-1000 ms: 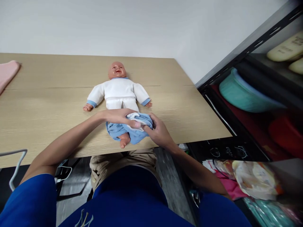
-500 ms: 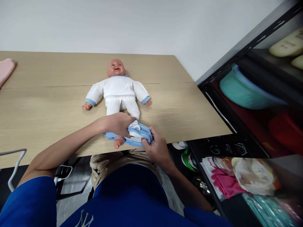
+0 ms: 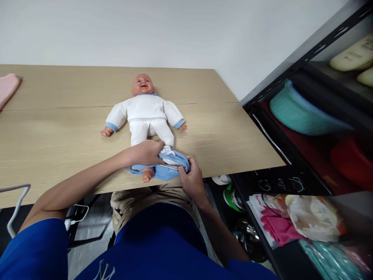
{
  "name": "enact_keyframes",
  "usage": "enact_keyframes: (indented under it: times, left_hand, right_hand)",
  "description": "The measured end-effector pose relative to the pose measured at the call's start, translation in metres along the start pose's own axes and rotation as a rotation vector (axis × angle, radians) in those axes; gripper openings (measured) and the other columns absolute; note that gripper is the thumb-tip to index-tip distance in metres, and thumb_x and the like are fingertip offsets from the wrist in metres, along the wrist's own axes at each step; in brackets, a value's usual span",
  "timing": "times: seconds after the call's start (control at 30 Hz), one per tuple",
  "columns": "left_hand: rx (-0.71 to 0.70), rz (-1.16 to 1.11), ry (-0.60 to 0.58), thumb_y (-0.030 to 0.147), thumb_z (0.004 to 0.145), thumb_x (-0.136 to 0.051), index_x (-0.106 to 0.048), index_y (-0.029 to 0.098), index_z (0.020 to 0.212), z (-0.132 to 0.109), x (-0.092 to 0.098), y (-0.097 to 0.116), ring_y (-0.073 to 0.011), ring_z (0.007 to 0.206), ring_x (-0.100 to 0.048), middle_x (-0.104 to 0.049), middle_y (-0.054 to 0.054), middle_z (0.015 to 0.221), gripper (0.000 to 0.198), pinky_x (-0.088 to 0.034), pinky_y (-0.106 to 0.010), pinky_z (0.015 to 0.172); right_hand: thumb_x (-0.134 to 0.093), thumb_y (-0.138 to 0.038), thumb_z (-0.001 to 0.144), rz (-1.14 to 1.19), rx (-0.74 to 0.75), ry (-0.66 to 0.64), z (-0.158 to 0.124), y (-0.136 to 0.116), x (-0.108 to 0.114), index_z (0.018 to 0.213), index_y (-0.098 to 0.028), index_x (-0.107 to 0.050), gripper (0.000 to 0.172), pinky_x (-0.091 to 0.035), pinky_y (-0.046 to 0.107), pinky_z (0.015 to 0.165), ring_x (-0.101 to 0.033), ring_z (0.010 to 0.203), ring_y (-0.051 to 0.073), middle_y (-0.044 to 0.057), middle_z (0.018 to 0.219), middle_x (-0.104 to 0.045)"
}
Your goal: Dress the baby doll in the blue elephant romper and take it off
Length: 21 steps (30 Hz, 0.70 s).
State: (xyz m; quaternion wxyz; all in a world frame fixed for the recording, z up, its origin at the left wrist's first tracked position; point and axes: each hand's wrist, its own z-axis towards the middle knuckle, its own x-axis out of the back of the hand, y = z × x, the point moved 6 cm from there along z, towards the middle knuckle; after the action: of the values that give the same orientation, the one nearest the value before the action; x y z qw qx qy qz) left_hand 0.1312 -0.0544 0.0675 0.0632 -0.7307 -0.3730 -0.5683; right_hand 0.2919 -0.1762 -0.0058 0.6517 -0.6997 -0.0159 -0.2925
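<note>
A baby doll (image 3: 147, 107) in a white top and white trousers with blue cuffs lies on its back on the wooden table (image 3: 72, 132), feet toward me. Light blue and white cloth trousers (image 3: 170, 171) are bunched around its lower legs. One bare foot (image 3: 147, 175) sticks out below the cloth; the other foot is hidden in it. My left hand (image 3: 147, 152) lies across the shins, its fingers closed on the upper edge of the blue trousers. My right hand (image 3: 190, 179) pinches their right edge between thumb and fingers.
A pink cloth (image 3: 8, 88) lies at the table's far left. To the right, a dark shelf holds a teal basin (image 3: 305, 112), a red basin (image 3: 354, 163) and bottles (image 3: 352, 54). Lower down are packaged items and a pink glove (image 3: 279, 225). A white cable (image 3: 19, 206) curves at the left edge.
My right hand has shifted slightly right, drawing the cloth's edge outward so its opening looks wider. My left hand has moved a little left. The doll's body stays in place.
</note>
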Motion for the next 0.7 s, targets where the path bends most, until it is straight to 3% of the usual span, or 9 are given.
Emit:
enact_keyframes:
  times: [0.07,0.17,0.3,0.37,0.53,0.6,0.7]
  left_hand:
    - [0.005,-0.044,0.009,0.048,0.101,-0.072,-0.062,0.015,0.126,0.001,0.001,-0.003,-0.0325,0.101,-0.077,-0.081,-0.017,0.117,0.043,-0.05,-0.037,0.08]
    - [0.033,-0.111,0.014,0.045,0.099,-0.073,-0.058,0.015,0.129,0.002,0.001,-0.011,-0.0314,0.099,-0.076,-0.08,-0.016,0.115,0.045,-0.05,-0.036,0.079]
    - [0.038,-0.128,0.075,0.04,0.1,-0.068,-0.057,0.016,0.126,0.005,-0.002,-0.018,-0.0318,0.098,-0.076,-0.079,-0.015,0.112,0.037,-0.052,-0.037,0.08]
    - [0.012,-0.122,0.123,0.038,0.101,-0.065,-0.057,0.017,0.125,0.005,-0.004,-0.018,-0.0319,0.097,-0.076,-0.078,-0.014,0.108,0.033,-0.052,-0.038,0.081]
    - [-0.036,-0.152,0.191,0.036,0.101,-0.062,-0.055,0.019,0.119,0.004,-0.006,-0.015,-0.0305,0.089,-0.072,-0.075,-0.011,0.1,0.026,-0.049,-0.039,0.077]
    - [-0.048,-0.181,0.218,0.037,0.101,-0.06,-0.054,0.02,0.119,0.004,-0.005,-0.014,-0.0303,0.087,-0.071,-0.073,-0.01,0.098,0.026,-0.048,-0.04,0.076]
    - [-0.053,-0.231,0.25,0.039,0.099,-0.059,-0.053,0.019,0.121,0.004,-0.001,-0.014,-0.0311,0.088,-0.071,-0.072,-0.009,0.097,0.03,-0.047,-0.041,0.077]
  right_hand:
    - [-0.066,-0.043,0.09,0.049,-0.012,0.016,0.003,0.004,-0.002,0.102,-0.027,-0.057,0.022,-0.053,0.037,0.082,-0.063,0.082,0.023,-0.002,0.086,-0.065]
    - [-0.073,-0.044,0.089,0.156,-0.037,-0.075,0.008,0.011,-0.011,0.111,-0.026,-0.057,0.032,-0.058,0.037,0.086,-0.069,0.088,0.023,0.0,0.095,-0.071]
    - [-0.081,-0.039,0.09,0.31,0.008,-0.218,0.012,0.014,-0.016,0.14,-0.026,-0.054,0.058,-0.063,0.038,0.103,-0.076,0.119,0.025,0.01,0.133,-0.075]
    - [-0.084,-0.035,0.089,0.367,0.027,-0.28,0.013,0.014,-0.016,0.149,-0.029,-0.052,0.068,-0.063,0.04,0.112,-0.073,0.135,0.027,0.013,0.15,-0.07]
    - [-0.087,-0.033,0.09,0.388,0.037,-0.345,0.012,0.016,-0.014,0.164,-0.03,-0.049,0.084,-0.053,0.052,0.133,-0.061,0.157,0.033,0.015,0.166,-0.062]
    - [-0.085,-0.035,0.093,0.41,0.031,-0.365,0.014,0.018,-0.015,0.167,-0.03,-0.049,0.082,-0.05,0.054,0.136,-0.061,0.159,0.034,0.015,0.169,-0.062]
    - [-0.076,-0.04,0.098,0.44,-0.019,-0.342,0.021,0.025,-0.016,0.161,-0.028,-0.059,0.066,-0.05,0.057,0.137,-0.064,0.157,0.036,0.013,0.164,-0.07]
